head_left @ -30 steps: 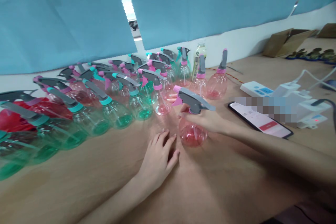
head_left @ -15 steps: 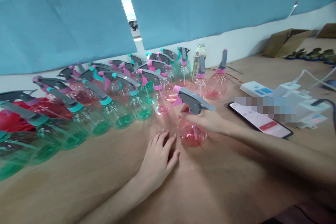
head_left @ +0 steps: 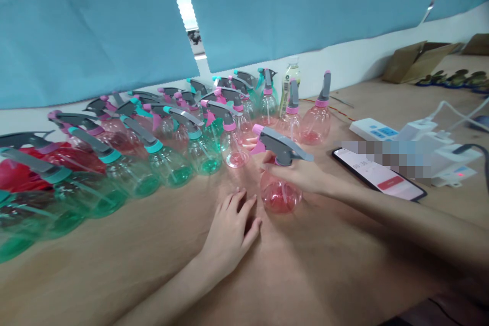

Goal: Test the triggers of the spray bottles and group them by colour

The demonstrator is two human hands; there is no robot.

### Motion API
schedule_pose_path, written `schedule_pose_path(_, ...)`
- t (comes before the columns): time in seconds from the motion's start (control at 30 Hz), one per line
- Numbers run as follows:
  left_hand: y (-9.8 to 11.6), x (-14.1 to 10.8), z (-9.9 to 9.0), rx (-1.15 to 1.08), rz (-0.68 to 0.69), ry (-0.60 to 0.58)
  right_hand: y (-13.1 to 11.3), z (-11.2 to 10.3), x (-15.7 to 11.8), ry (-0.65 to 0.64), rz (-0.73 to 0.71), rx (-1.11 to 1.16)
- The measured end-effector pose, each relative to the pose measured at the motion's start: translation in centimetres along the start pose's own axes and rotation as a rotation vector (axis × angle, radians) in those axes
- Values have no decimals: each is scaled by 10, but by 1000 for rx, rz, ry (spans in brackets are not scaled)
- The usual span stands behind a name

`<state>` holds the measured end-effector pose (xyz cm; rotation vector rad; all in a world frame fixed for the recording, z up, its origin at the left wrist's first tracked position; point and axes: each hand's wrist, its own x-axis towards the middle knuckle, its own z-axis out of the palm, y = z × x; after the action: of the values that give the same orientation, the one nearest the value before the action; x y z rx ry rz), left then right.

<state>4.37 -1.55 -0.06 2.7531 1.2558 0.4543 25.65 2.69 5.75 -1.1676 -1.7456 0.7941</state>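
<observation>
My right hand (head_left: pixel 305 173) is wrapped round the neck of a pink see-through spray bottle (head_left: pixel 280 196) that stands upright on the brown tabletop (head_left: pixel 290 270). Its grey and pink trigger head points to the left, with some of my fingertips showing beyond it near the trigger. To the left of this bottle, my left hand (head_left: pixel 229 229) lies palm down on the table with its fingers spread and nothing in them. Just behind the hands stand a pink spray bottle (head_left: pixel 234 147) and a green spray bottle (head_left: pixel 204 155).
Several more green and pink spray bottles fill the left side and back. Behind the right hand are two pink ones and a drink bottle (head_left: pixel 286 94). A phone (head_left: pixel 378 175), a power strip (head_left: pixel 374 130) with plugs and cables, and a cardboard box (head_left: pixel 408 63) lie to the right.
</observation>
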Motion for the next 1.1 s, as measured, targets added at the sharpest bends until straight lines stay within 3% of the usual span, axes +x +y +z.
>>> schedule_pose_path(1.1,-1,0,2,1,7,13,0,2,2,-3,2,29)
